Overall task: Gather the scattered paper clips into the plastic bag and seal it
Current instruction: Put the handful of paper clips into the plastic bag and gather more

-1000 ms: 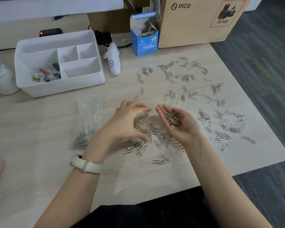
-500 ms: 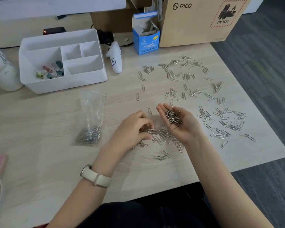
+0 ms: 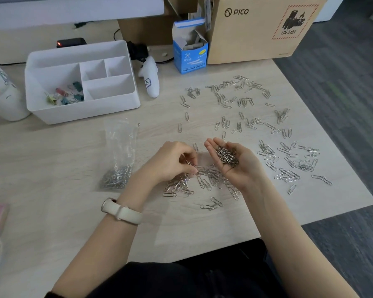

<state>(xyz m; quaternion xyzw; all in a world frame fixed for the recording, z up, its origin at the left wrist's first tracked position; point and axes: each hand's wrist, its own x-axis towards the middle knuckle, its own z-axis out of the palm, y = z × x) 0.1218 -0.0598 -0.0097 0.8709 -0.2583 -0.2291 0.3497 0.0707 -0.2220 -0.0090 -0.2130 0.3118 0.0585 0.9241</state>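
At the far left edge stands a white bottle [image 3: 0, 93] with a cartoon drawing; just to its right a white organizer tray [image 3: 125, 100] holds some coloured binder clips [image 3: 63, 95] in its large left compartment. In front of the tray the plastic bag [image 3: 120, 145] lies flat on the table [image 3: 52, 168], well apart from the scattered clips; a bunch of bagged clips [image 3: 116, 177] sits in its near end. Just right of the bag is the left hand [image 3: 172, 162], palm down, a pale watch band [image 3: 122, 211] on its wrist; its fingers are curled and the fingertips pinch a few paper clips from the pile [image 3: 202, 181] that lies on the table between both hands. The right hand [image 3: 241, 168] is held palm up over the right part of this pile; it is not clenched, the fingers only lightly cupped, and it carries a heap of clips [image 3: 227, 154] in the palm. Behind the hands stand a white controller [image 3: 151, 80], a small blue box [image 3: 190, 54] and a cardboard box [image 3: 256, 29]. Loose clips [image 3: 289, 162] lie scattered to the right of the right hand; more far clips [image 3: 235, 97] are spread in front of the boxes.
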